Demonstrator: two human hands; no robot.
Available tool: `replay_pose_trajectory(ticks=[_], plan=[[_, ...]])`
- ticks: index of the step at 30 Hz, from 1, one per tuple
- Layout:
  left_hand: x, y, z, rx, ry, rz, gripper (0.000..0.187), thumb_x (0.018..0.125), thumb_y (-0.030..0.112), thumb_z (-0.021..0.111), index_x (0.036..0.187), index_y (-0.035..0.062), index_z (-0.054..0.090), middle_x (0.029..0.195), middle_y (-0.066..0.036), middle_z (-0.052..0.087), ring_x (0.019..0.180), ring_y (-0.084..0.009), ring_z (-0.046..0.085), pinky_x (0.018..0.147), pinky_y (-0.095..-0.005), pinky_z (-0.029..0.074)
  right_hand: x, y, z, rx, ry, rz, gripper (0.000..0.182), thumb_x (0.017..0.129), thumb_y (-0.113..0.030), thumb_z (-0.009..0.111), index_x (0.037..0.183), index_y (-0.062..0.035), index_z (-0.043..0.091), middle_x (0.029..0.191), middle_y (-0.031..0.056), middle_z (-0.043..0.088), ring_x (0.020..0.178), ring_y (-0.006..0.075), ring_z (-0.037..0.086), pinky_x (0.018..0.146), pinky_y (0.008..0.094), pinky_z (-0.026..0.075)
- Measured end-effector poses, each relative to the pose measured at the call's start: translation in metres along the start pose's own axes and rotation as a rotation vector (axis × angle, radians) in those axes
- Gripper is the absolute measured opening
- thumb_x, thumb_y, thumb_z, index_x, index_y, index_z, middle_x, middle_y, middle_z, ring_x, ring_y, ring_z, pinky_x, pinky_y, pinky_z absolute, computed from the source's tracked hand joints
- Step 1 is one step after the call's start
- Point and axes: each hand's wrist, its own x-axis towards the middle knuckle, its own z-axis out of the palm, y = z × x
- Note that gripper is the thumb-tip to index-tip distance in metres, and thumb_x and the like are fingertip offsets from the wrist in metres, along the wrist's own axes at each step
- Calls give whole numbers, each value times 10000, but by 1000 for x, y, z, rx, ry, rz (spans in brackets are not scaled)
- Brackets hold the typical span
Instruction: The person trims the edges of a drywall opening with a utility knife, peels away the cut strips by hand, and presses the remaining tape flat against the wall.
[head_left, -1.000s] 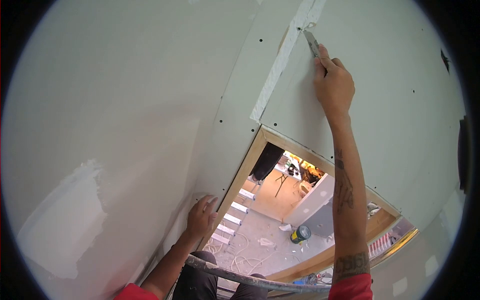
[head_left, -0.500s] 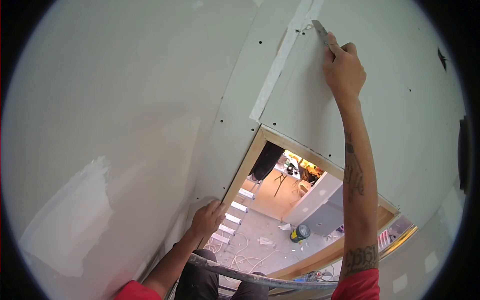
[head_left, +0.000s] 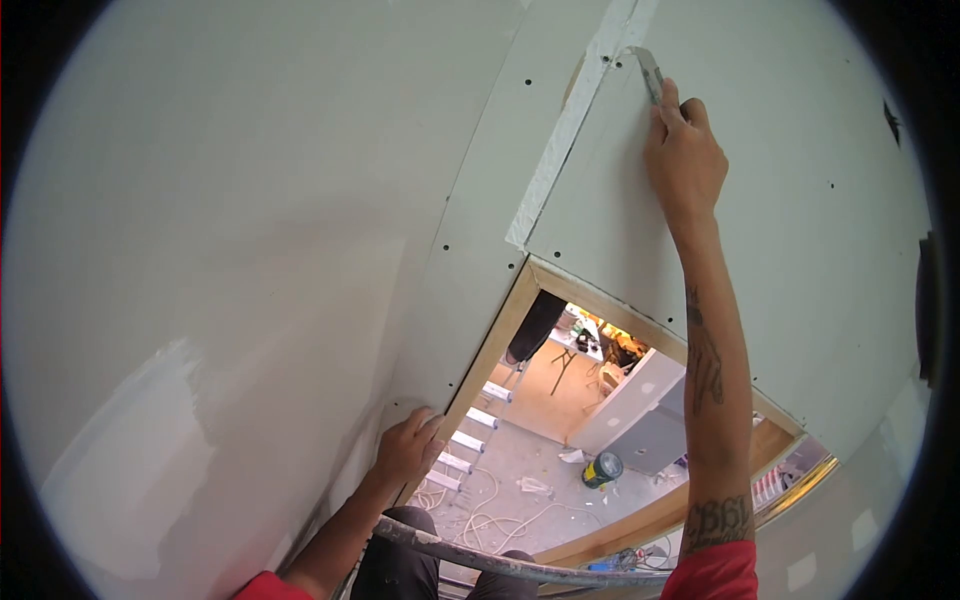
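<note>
My right hand [head_left: 688, 155] is raised high on the pale drywall panel [head_left: 790, 250], closed around a slim grey utility knife [head_left: 650, 78]. The knife's tip touches the wall beside two dark screw heads, close to the top of a white taped seam [head_left: 560, 150]. Some pale scrap material shows at the tip. Lower down, my left hand [head_left: 408, 446] grips the left edge of a wooden frame [head_left: 500, 335] around an opening, its fingers curled over the wood.
A metal rail [head_left: 480, 557] curves across in front of my legs. Through the opening I see a ladder [head_left: 467, 440], a black bucket [head_left: 602, 469], cords [head_left: 490, 515] and scraps on the floor far below. White compound [head_left: 140, 450] patches the left wall.
The knife tip has shifted slightly right and down, and its angle against the wall has changed. My left hand stays on the frame. The view has tilted a little.
</note>
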Motion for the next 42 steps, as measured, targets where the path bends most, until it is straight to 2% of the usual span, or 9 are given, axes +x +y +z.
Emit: replay_pose_trajectory(ticks=[5, 10, 14, 16, 29, 32, 35, 37, 42], plan=[[0, 4, 1, 15, -16, 35, 423, 890, 234, 675, 1260, 34, 628, 1251, -160, 602, 977, -350, 685, 814, -427, 577, -26, -20, -2, 28, -82, 46, 386, 961, -208, 635, 1343, -155, 661, 977, 53, 652, 659, 243, 683, 575, 410, 553], [3, -3, 14, 86, -31, 196, 409, 898, 280, 696, 1214, 35, 611, 1202, -131, 591, 849, -301, 692, 728, -415, 582, -10, -4, -17, 243, 52, 133, 357, 968, -253, 647, 1321, -220, 689, 953, 29, 650, 718, 222, 676, 629, 395, 550], [3, -2, 13, 128, -44, 174, 394, 907, 287, 692, 1198, 35, 612, 1186, -127, 598, 828, -300, 692, 709, -413, 583, 18, 9, -18, 122, -57, 219, 351, 974, -268, 640, 1321, -240, 693, 955, 22, 655, 746, 226, 677, 662, 390, 552], [3, -2, 12, 106, -38, 169, 385, 918, 291, 685, 1197, 37, 610, 1170, -127, 605, 815, -306, 694, 706, -417, 583, 22, 12, -9, 156, -51, 121, 353, 978, -265, 631, 1324, -237, 690, 980, 17, 658, 755, 232, 683, 664, 391, 557], [-1, -2, 3, 84, -31, 134, 389, 934, 291, 667, 1205, 16, 626, 1167, -144, 617, 837, -320, 704, 712, -418, 582, 3, -5, 1, 18, 24, 32, 376, 979, -178, 592, 1346, -116, 643, 1052, 56, 663, 692, 271, 701, 595, 391, 569], [0, 0, 3, 67, -58, 89, 388, 902, 223, 666, 1233, 28, 614, 1194, -142, 612, 905, -322, 694, 751, -419, 574, -14, -15, -5, 12, -3, 45, 384, 968, -165, 608, 1347, -108, 643, 1052, 59, 662, 683, 258, 699, 584, 385, 565], [0, -1, 9, 61, -15, 143, 396, 894, 216, 681, 1235, 27, 614, 1194, -141, 613, 894, -327, 694, 749, -422, 576, -32, -23, -12, 33, -123, 61, 374, 959, -185, 630, 1329, -140, 666, 1036, 55, 657, 694, 254, 698, 593, 394, 561], [3, -2, 11, 99, -23, 141, 388, 926, 295, 686, 1188, 16, 624, 1138, -134, 616, 796, -309, 697, 688, -411, 578, -31, -18, -16, 178, -102, 98, 361, 958, -224, 647, 1315, -191, 685, 1017, 45, 655, 722, 242, 694, 626, 394, 558], [4, -3, 13, 115, -30, 164, 369, 923, 290, 692, 1172, 26, 622, 1116, -124, 618, 765, -315, 693, 671, -417, 577, 7, 16, -18, 251, -19, 184, 338, 967, -262, 648, 1299, -239, 703, 1013, 38, 660, 760, 236, 689, 675, 388, 557]])
